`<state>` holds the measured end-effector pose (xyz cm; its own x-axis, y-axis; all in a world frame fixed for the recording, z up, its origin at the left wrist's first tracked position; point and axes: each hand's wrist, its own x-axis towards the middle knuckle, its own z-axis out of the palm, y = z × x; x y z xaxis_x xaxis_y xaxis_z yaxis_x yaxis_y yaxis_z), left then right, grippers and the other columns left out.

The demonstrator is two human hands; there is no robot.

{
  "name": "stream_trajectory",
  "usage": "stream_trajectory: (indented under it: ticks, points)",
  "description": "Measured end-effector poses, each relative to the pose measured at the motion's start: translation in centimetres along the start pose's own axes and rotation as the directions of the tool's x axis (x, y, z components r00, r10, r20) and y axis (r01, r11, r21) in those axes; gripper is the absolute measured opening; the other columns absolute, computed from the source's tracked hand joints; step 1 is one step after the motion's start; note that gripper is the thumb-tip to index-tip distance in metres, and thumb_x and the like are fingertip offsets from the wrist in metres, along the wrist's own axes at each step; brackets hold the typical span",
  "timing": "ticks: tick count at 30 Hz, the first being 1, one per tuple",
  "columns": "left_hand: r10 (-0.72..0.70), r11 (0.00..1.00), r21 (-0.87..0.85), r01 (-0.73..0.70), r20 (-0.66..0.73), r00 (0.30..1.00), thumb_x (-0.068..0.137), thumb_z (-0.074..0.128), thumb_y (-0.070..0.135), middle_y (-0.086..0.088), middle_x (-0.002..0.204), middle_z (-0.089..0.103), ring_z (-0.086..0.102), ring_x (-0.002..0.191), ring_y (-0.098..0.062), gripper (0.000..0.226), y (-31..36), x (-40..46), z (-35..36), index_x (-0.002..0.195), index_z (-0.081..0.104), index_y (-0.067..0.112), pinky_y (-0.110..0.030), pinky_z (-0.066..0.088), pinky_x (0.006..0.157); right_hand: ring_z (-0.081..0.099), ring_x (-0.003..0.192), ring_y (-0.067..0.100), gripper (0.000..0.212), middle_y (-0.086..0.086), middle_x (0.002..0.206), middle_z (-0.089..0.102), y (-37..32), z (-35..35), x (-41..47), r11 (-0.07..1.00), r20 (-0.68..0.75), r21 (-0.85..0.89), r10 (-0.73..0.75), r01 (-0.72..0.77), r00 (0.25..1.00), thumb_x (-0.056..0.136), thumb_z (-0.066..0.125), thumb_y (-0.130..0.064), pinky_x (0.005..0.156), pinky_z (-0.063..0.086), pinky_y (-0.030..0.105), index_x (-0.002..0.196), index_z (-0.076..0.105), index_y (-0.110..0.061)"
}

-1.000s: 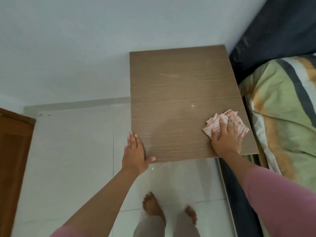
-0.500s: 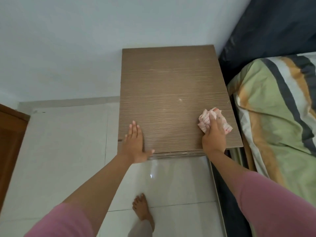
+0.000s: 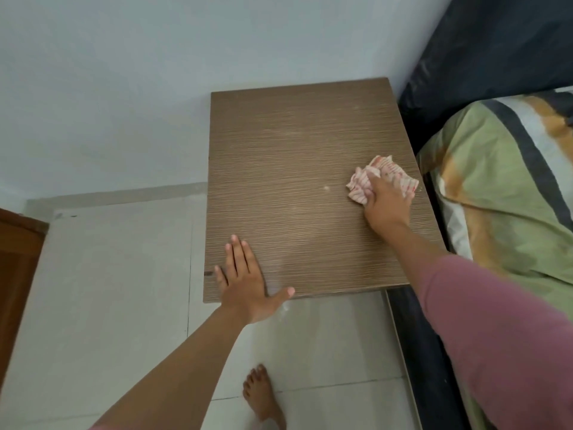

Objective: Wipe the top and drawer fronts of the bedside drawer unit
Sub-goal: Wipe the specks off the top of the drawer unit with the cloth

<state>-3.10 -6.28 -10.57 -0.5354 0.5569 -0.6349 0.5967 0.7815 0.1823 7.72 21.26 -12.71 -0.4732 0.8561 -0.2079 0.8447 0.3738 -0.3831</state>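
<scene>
There is only one view, from a camera worn on the person's head. It looks forward and steeply down, almost straight onto the top of the bedside drawer unit (image 3: 297, 187), so the drawer fronts are hidden. The lens is wide, and straight lines bend a little near the borders. The camera is close: both forearms enter from the lower edge, and the hands, the left hand (image 3: 245, 282) and the right hand (image 3: 386, 204), are in the middle part. At the bottom a bare foot (image 3: 262, 395) on the tiled floor (image 3: 102, 290) shows where the person stands. The wall (image 3: 155, 72) fills the upper part, and the bed (image 3: 508, 187) is at the right border.
</scene>
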Motion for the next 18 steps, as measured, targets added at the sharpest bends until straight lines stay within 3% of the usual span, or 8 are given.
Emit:
stream_trajectory:
  ticks: [9,18]
  points:
    - [0.005,1.0,0.009,-0.005,-0.006,1.0,0.062,0.035,0.09,-0.01,0.136,-0.053,-0.045,0.129,-0.028,0.133,0.0,-0.1,-0.2,0.132,-0.041,0.005,-0.056,-0.015,0.108,0.006,0.147,0.027,0.047,0.006,0.156,0.023,5.3,-1.0,-3.5,0.992,-0.089,-0.035,0.119,-0.123,0.989,0.099,0.035,-0.022,0.114,-0.003,0.055,0.146,0.029,-0.026]
    - [0.015,1.0,0.011,-0.014,-0.061,0.998,0.061,0.037,0.09,-0.01,0.141,-0.048,-0.041,0.132,-0.026,0.135,0.1,-0.6,0.2,0.135,-0.039,0.007,-0.055,-0.016,0.108,0.009,0.146,0.026,0.047,0.008,0.156,0.025,7.8,-0.1,-10.2,0.997,-0.092,-0.069,0.032,-0.039,0.995,0.098,0.036,-0.026,0.115,-0.003,0.051,0.145,0.031,-0.027]
